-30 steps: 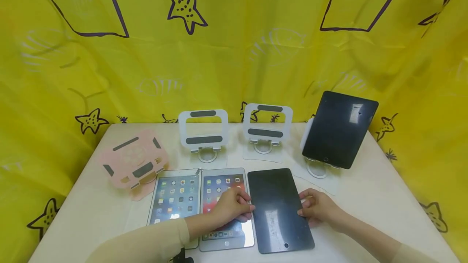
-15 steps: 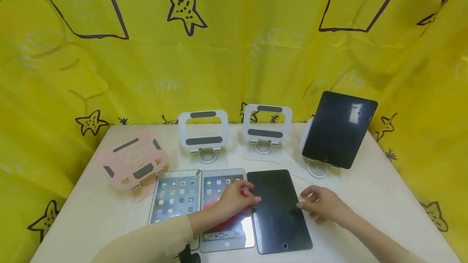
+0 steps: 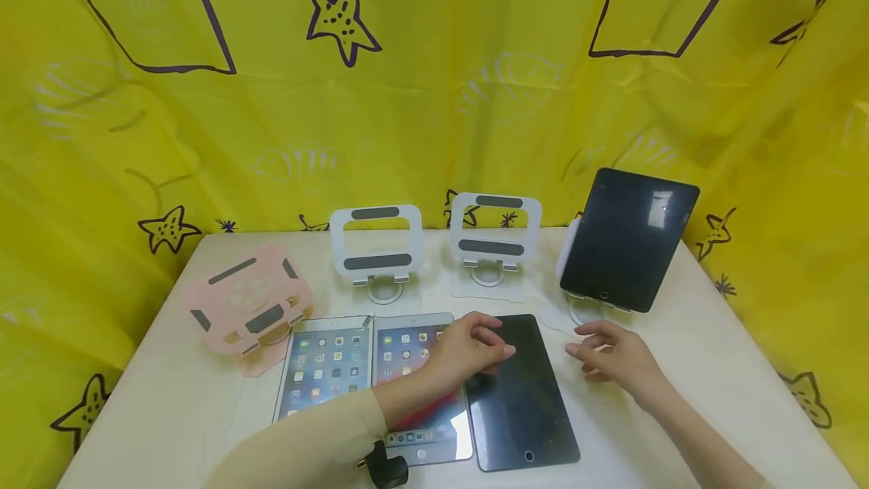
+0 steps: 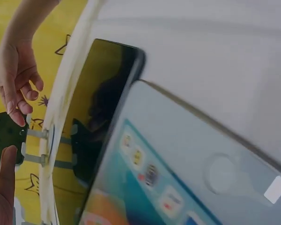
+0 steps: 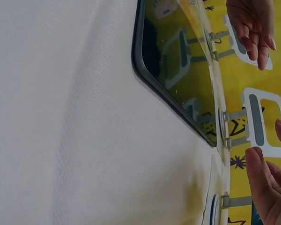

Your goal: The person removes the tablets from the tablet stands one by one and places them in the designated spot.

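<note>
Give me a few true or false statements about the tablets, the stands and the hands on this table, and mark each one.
1. Three tablets lie flat in a row on the table. True.
2. The dark flat tablet has a lit screen. False: it is black; the other two flat tablets show icons.
3. A black tablet leans on a stand at the right. True.
4. The pink stand holds a tablet. False: it holds none.
5. The right hand grips the dark flat tablet. False: it is beside it, fingers relaxed.
6. The left hand is above the dark flat tablet's edge. True.

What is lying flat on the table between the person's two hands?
In the head view, the dark tablet lies flat between the left hand and right hand; neither hand holds it.
</note>
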Tool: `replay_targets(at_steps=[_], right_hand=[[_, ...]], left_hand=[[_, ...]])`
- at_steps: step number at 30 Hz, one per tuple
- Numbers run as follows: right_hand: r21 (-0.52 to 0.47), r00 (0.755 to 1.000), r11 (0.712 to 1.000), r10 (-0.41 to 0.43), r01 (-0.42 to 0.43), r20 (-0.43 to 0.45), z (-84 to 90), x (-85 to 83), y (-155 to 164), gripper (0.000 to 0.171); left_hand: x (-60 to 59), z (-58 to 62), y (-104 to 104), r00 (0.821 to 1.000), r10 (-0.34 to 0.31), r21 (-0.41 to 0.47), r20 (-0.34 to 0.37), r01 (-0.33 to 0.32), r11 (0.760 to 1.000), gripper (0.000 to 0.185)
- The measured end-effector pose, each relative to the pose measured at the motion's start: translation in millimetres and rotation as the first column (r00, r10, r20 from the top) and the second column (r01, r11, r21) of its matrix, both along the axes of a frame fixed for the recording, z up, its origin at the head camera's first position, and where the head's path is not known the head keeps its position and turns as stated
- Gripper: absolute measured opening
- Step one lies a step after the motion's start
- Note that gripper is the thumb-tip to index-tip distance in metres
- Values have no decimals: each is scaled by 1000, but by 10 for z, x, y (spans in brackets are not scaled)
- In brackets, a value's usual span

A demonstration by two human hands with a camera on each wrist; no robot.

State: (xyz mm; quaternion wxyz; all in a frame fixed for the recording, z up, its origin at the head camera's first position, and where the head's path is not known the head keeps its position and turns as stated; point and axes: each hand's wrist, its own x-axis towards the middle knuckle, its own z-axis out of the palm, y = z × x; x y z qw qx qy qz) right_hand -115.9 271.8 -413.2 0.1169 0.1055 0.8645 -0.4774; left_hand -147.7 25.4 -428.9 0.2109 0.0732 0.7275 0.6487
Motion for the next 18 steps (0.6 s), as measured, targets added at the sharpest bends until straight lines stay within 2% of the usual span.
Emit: replay_targets(at_steps=[4, 9, 13, 18], right_hand=[[-31, 995, 995, -91, 90, -34, 37, -24, 52, 63], [-91, 974, 980, -188, 177, -128, 50, -31, 103, 63], [-135, 938, 963, -261, 235, -229, 45, -38, 139, 60], [-109, 884, 948, -318, 299, -343, -13, -86, 211, 55]], left_hand=[[-64, 49, 95, 1000, 16, 30, -15, -16, 999, 47], [-143, 76, 179, 995, 52, 14, -89, -51, 999, 44], [-197, 55, 255, 988, 70, 34, -140, -66, 997, 44], [-265, 61, 349, 973, 77, 27, -218, -72, 997, 47]])
